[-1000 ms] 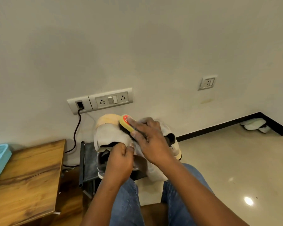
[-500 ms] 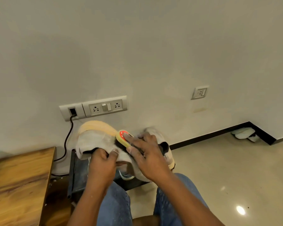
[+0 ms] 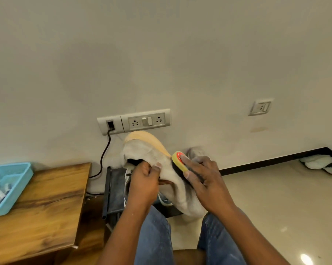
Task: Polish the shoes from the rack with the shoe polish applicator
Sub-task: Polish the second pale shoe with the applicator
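Two hands busy: left hand (image 3: pixel 143 183) pinches the shoe (image 3: pixel 151 155) collar, right hand (image 3: pixel 205 180) presses the applicator (image 3: pixel 178 161).
Hard strokes could twist the lightly held shoe loose.

Home room: wall sockets (image 3: pixel 146 121), wooden table (image 3: pixel 46 203), shoe rack (image 3: pixel 113 190).

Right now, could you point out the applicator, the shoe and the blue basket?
applicator (image 3: pixel 178 161): head view, on its yellow end with the red label.
shoe (image 3: pixel 148 152): head view, on the grey upper near the heel.
blue basket (image 3: pixel 21 180): head view, on its right wall.
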